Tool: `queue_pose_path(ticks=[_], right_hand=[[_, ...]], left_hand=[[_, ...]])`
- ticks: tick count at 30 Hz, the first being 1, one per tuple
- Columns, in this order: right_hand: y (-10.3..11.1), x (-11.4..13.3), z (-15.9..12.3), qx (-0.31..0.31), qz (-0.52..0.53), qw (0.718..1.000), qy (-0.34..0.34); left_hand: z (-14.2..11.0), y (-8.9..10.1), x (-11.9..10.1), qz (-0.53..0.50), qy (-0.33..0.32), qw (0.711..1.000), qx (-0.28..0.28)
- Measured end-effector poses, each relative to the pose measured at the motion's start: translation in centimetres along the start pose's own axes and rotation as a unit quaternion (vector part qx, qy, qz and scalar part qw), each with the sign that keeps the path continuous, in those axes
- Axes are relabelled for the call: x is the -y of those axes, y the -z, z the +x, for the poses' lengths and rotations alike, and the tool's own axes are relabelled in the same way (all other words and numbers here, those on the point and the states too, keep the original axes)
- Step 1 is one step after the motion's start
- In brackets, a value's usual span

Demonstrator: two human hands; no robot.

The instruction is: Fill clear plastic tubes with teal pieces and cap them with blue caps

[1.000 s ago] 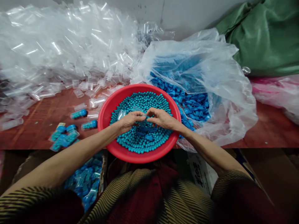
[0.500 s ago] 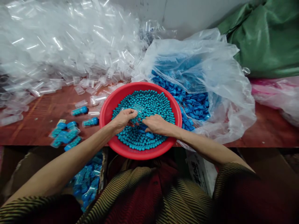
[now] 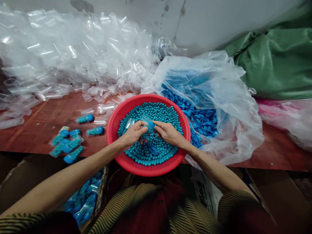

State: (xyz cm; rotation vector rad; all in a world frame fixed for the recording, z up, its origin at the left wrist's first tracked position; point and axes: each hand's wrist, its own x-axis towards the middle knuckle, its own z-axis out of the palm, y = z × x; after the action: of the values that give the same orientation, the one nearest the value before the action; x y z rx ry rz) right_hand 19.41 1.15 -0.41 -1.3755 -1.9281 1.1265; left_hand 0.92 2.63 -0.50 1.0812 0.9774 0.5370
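Over the red basin (image 3: 112, 122) of small turquoise beads (image 3: 156, 110), my left hand (image 3: 134, 133) is closed around clear plastic tubes. One clear tube (image 3: 145, 119) sticks out past its thumb, and another clear tube (image 3: 130, 123) shows behind the fingers. My right hand (image 3: 169, 133) pinches a blue cap (image 3: 151, 126) at the end of the nearer tube. Whether the cap is fully seated cannot be made out. A loose blue cap (image 3: 153, 149) lies on the beads just below my hands.
Capped bead-filled tubes (image 3: 73, 143) lie left of the basin. A large heap of clear tubes (image 3: 73, 55) fills the back left. Blue caps (image 3: 202, 118) spill from a clear plastic bag (image 3: 240, 107) at right. Below the table edge, a box holds more filled tubes (image 3: 85, 201).
My right hand has risen from the beads and now holds a blue cap against a tube in my left hand. The camera view has tilted up slightly.
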Motion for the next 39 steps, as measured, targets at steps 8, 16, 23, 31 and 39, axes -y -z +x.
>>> queue_pose_path(ticks=[8,16,23,31,39], right_hand=[[0.2,0.5,0.0,-0.04,0.092,0.995,-0.014],[0.4,0.8,-0.9,-0.075,0.049,0.996,0.008],[0.3,0.2,-0.9,-0.033,0.1,0.994,0.003],[0.1,0.5,-1.7,-0.066,0.048,0.997,0.016],[1.2,0.5,-2.1,-0.002,0.01,0.997,0.078]], left_hand=[[-0.2,-1.1,0.2,0.031,-0.05,0.998,0.01],[-0.4,-1.5,-0.2,0.044,-0.043,0.997,0.042],[-0.6,-1.7,0.1,0.011,-0.04,0.999,0.028],[-1.0,-2.0,-0.3,0.0,-0.048,0.999,0.011],[-1.2,-1.8,-0.5,0.029,-0.06,0.997,0.023]])
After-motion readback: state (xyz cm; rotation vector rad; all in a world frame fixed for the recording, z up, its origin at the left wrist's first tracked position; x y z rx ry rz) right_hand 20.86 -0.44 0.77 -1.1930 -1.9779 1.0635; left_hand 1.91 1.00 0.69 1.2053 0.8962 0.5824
